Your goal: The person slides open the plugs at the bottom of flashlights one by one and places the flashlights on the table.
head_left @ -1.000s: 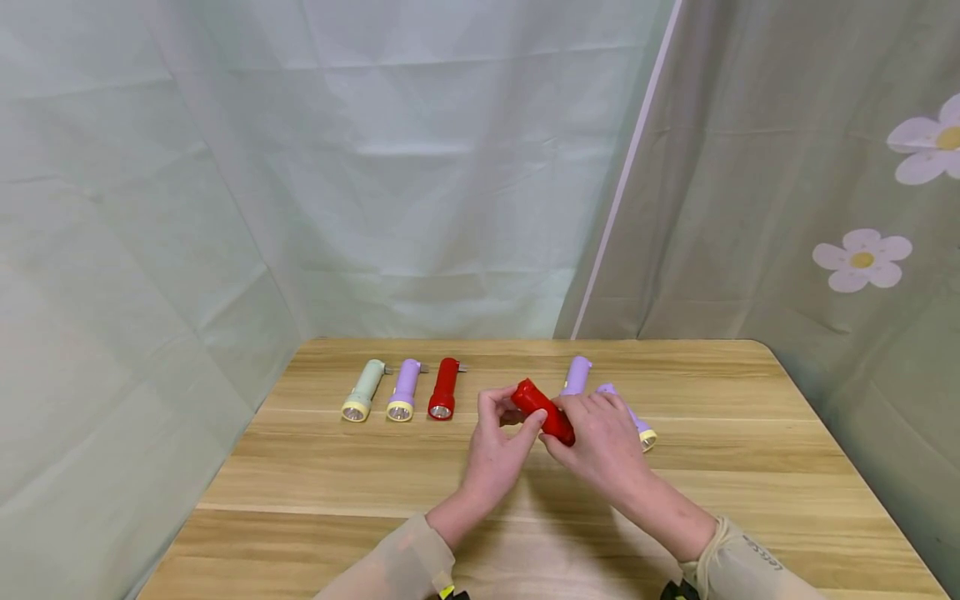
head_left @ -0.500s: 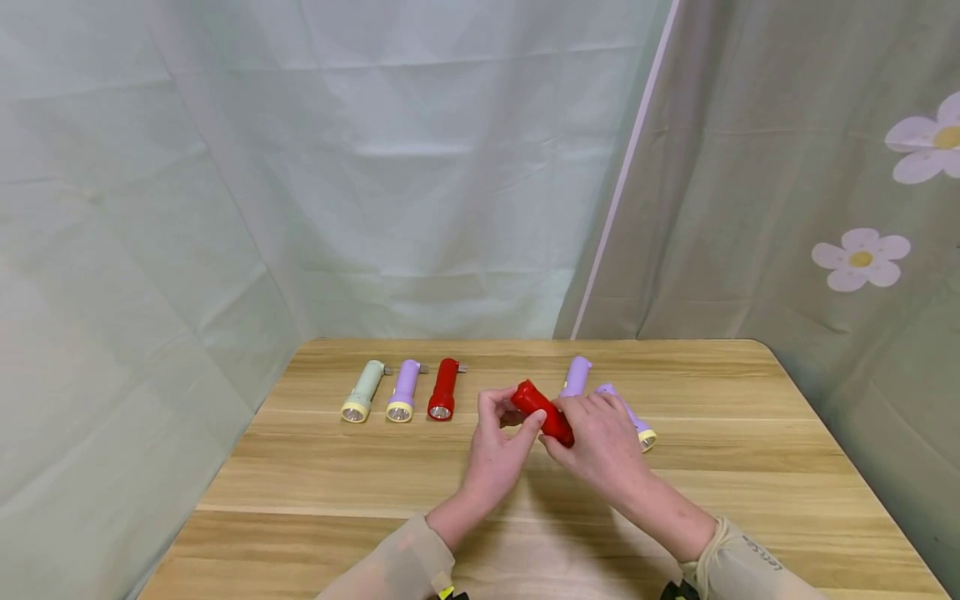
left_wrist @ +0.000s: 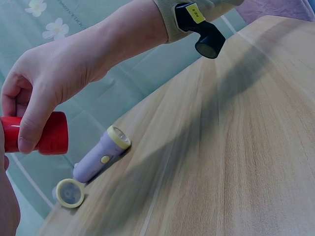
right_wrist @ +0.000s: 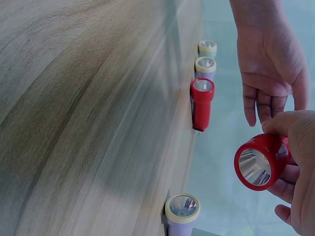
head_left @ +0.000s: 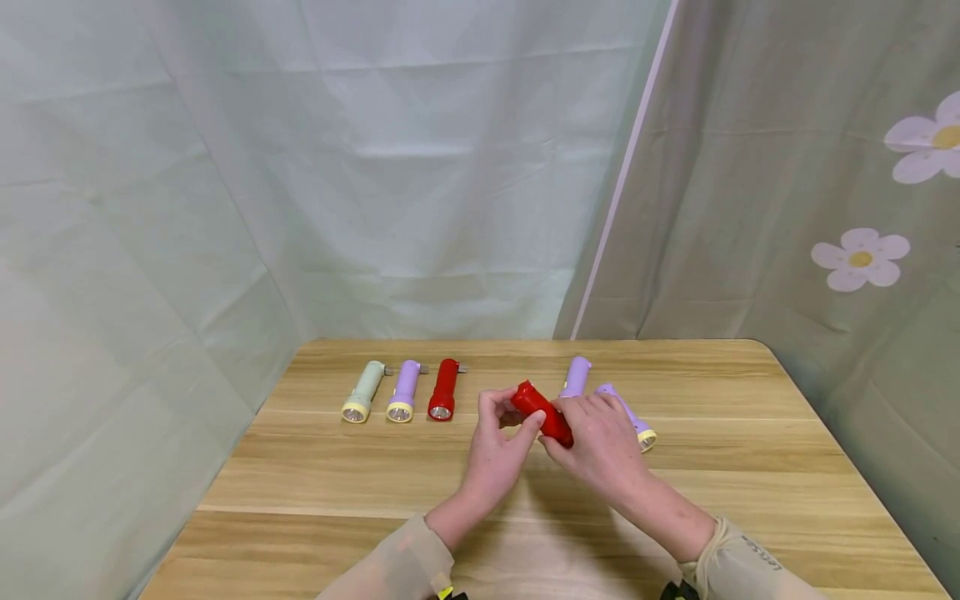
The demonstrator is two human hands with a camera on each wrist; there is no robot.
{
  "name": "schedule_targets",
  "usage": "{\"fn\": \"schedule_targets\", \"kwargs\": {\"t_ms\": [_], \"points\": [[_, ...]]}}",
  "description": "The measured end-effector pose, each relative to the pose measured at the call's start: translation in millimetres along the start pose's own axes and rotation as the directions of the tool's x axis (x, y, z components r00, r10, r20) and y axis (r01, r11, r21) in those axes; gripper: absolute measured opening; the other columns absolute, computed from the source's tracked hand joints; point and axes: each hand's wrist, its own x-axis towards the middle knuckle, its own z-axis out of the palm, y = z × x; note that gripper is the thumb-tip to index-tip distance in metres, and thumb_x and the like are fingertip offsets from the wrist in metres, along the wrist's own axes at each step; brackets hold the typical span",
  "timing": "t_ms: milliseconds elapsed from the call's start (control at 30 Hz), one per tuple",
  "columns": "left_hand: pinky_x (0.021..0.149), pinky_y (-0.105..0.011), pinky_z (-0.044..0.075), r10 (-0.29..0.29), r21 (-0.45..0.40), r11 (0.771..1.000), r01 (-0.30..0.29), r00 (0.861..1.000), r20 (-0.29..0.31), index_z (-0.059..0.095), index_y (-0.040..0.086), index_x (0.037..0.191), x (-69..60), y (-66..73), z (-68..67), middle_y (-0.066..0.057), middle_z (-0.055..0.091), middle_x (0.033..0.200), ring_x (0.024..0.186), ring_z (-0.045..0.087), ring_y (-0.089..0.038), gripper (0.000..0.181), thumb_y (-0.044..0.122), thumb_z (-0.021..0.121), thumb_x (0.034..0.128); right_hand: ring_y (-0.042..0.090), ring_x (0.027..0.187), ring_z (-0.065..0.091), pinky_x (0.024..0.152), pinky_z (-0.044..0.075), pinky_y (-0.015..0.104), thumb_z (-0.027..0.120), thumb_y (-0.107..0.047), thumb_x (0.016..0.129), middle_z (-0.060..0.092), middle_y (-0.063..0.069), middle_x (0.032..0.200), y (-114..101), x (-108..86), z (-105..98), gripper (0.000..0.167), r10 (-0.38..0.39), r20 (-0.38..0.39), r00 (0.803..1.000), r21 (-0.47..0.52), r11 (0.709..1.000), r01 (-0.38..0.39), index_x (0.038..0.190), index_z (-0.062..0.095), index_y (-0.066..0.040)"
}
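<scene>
Above the wooden table, a red flashlight (head_left: pixel 542 412) is held at a slant between both hands. The right hand (head_left: pixel 603 437) grips its lamp end, and the reflector (right_wrist: pixel 254 167) shows in the right wrist view. At the tail end, the left hand (head_left: pixel 495 450) pinches it with thumb and fingers; just what the left fingertips touch is partly hidden. Behind the right hand lie a purple flashlight (head_left: pixel 577 376) and a second purple flashlight (head_left: pixel 639 429) with a cream rim, both partly covered in the head view.
To the left, a pale green flashlight (head_left: pixel 363 390), a purple flashlight (head_left: pixel 405 388) and a red flashlight (head_left: pixel 446 388) lie in a row, with metal prongs sticking out near their tails. A curtain (head_left: pixel 450 167) hangs behind the wooden table (head_left: pixel 337 492).
</scene>
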Motion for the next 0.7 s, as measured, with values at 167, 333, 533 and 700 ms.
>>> {"fn": "schedule_targets", "kwargs": {"t_ms": [167,333,533,700], "points": [[0.086,-0.034,0.053,-0.005,-0.011,1.000,0.005,1.000,0.009,0.043,0.018,0.133,-0.6,0.0,0.1,-0.002,0.063,0.116,0.105,0.059,-0.021,0.050,0.033,0.074,0.0962,0.015,0.068,0.056,0.083,0.044,0.042,0.086,-0.028,0.075,0.061,-0.004,0.076,0.3,-0.6,0.3,0.033,-0.002,0.000,1.000,-0.004,1.000,0.002,0.095,0.066,-0.012],[0.087,-0.035,0.053,-0.008,-0.008,1.000,0.008,1.000,0.015,0.043,0.018,0.133,-1.0,-0.1,-0.5,-0.002,0.062,0.116,0.106,0.059,-0.020,0.050,0.033,0.073,0.0966,0.016,0.067,0.055,0.082,0.044,0.042,0.086,-0.027,0.074,0.061,-0.004,0.075,0.8,-0.9,0.4,0.033,-0.008,-0.006,1.000,-0.003,1.000,0.008,0.096,0.066,-0.012],[0.087,-0.035,0.053,-0.002,0.002,1.000,0.002,1.000,0.017,0.043,0.018,0.133,-0.7,-0.9,-0.4,-0.002,0.062,0.116,0.106,0.059,-0.020,0.050,0.034,0.073,0.0965,0.016,0.067,0.055,0.080,0.043,0.041,0.086,-0.027,0.074,0.061,-0.004,0.075,1.5,-1.1,0.9,0.034,-0.016,-0.010,1.000,-0.002,1.000,0.016,0.096,0.066,-0.012],[0.087,-0.035,0.053,0.002,0.003,1.000,-0.002,1.000,0.016,0.043,0.018,0.133,-0.7,-0.9,-0.3,-0.002,0.062,0.116,0.105,0.059,-0.020,0.050,0.035,0.073,0.0962,0.016,0.066,0.054,0.080,0.043,0.041,0.086,-0.027,0.074,0.060,-0.004,0.075,1.8,-1.2,1.4,0.033,-0.020,-0.007,1.000,0.001,1.000,0.020,0.095,0.066,-0.012]]}}
